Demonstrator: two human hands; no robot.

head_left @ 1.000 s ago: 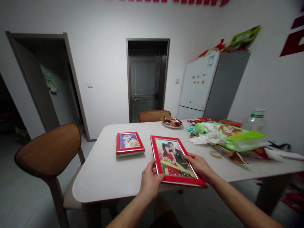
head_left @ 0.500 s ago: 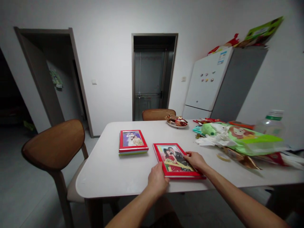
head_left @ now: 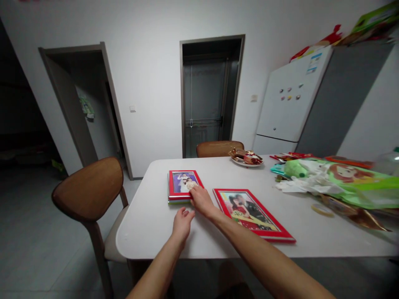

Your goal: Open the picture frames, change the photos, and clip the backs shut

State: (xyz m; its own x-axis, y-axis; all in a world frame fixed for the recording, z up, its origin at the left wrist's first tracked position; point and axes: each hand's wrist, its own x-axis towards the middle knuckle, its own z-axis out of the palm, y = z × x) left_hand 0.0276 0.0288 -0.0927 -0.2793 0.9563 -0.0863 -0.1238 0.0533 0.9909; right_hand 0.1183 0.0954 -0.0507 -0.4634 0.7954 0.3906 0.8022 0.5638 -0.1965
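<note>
Clock directions run from the large frame as centre, twelve o'clock pointing away from the person.

Item: white desk (head_left: 149, 228) with a rounded corner; the pieces below lie on it unless otherwise noted.

Item: large red rectangular picture frame (head_left: 257, 211) with a silvery inner border, lying flat, face up, at the desk's near edge. It shows a couple, one in red, one in dark clothing. The right forearm passes in front of its near-left edge.

Item: smaller red rectangular picture frame (head_left: 182, 180) with a purple-toned portrait, face up at ten o'clock, lying on a green-edged flat piece (head_left: 178, 202).

Item: right hand (head_left: 202, 200), at ten o'clock, fingers bent over the near-right corner of the smaller frame and touching it; how firm the grip is, one cannot tell.

Item: left hand (head_left: 182, 224), at nine o'clock, half-open, thumb and fingers apart, holding nothing, just beside the near side of the stack.

Item: white dish (head_left: 249, 165) bearing gold and red wrapped pieces, at twelve.

Item: green plastic bag (head_left: 352, 172) printed with a red-haired cartoon figure, at two, with crumpled white material (head_left: 311, 179) beside it.

Item: pale yellowish ring (head_left: 322, 210), flat, at three.

Item: brown-backed wooden chair (head_left: 89, 189), off the desk, at nine to ten.

Item: white refrigerator with grey side (head_left: 288, 101), standing beyond the desk, at one.
</note>
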